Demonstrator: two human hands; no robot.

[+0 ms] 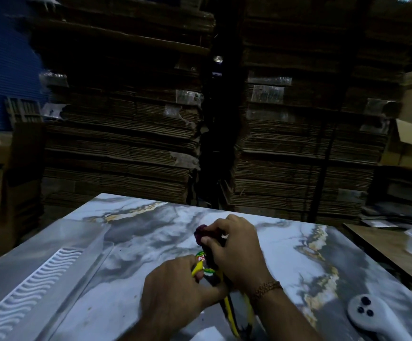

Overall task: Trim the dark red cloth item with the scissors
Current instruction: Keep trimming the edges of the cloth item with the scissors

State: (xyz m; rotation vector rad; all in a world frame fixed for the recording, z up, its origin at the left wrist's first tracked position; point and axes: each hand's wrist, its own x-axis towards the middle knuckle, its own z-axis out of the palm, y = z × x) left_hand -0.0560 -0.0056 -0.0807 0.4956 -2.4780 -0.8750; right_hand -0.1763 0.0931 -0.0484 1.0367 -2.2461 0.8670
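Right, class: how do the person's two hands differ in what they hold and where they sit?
The right hand pinches the dark red cloth item; the left hand grips the yellow-handled scissors. The right hand sits farther from the camera, with a bracelet; the left wrist looks bare. Both are over the marble-patterned table.

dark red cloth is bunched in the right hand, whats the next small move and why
Probably turn the dark red cloth so a loose edge sticks out past the right hand. Only a small bunched tip shows now, and the left hand holds the yellow-handled scissors low beside it.
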